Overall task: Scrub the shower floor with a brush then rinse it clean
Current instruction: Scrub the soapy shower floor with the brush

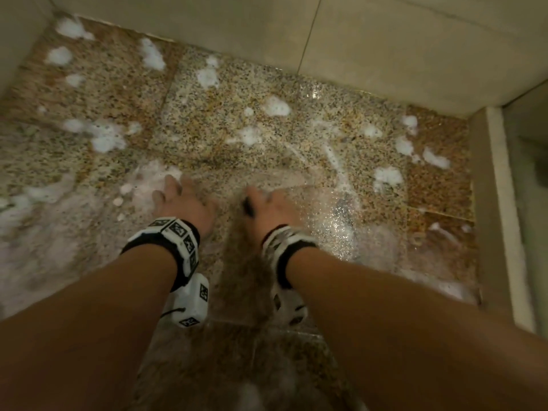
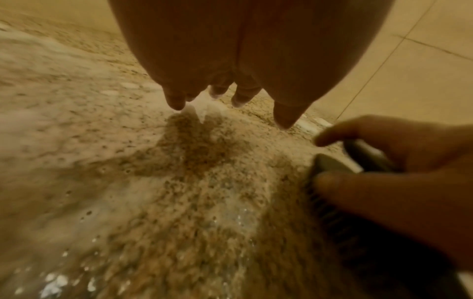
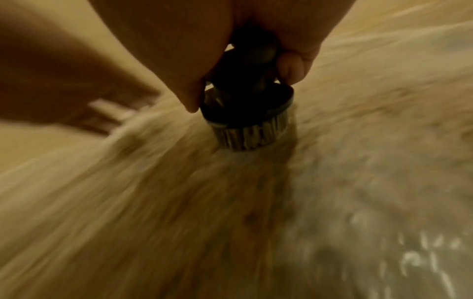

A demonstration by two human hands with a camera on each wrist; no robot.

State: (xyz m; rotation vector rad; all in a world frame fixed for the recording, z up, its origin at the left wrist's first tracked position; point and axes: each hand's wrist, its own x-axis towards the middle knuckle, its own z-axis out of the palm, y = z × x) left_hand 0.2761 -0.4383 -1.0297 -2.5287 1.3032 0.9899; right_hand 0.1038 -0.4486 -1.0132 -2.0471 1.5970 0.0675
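Note:
The shower floor (image 1: 237,132) is speckled brown stone, wet and dotted with white foam (image 1: 106,137). My right hand (image 1: 271,206) grips a dark round scrub brush (image 3: 245,113) by its knob, bristles down on the floor (image 3: 179,202). In the head view only a dark sliver of the brush (image 1: 247,207) shows under the hand. In the left wrist view the right hand (image 2: 399,182) holds the brush (image 2: 330,176) at the right. My left hand (image 1: 178,200) lies flat beside it, fingers straight, fingertips (image 2: 176,103) touching the soapy floor (image 2: 179,182).
Beige tiled walls (image 1: 385,40) close the floor at the back and left. A raised pale kerb (image 1: 504,203) runs along the right side. Shiny water and suds (image 1: 341,221) spread right of the brush. Thick foam (image 1: 35,203) covers the left part.

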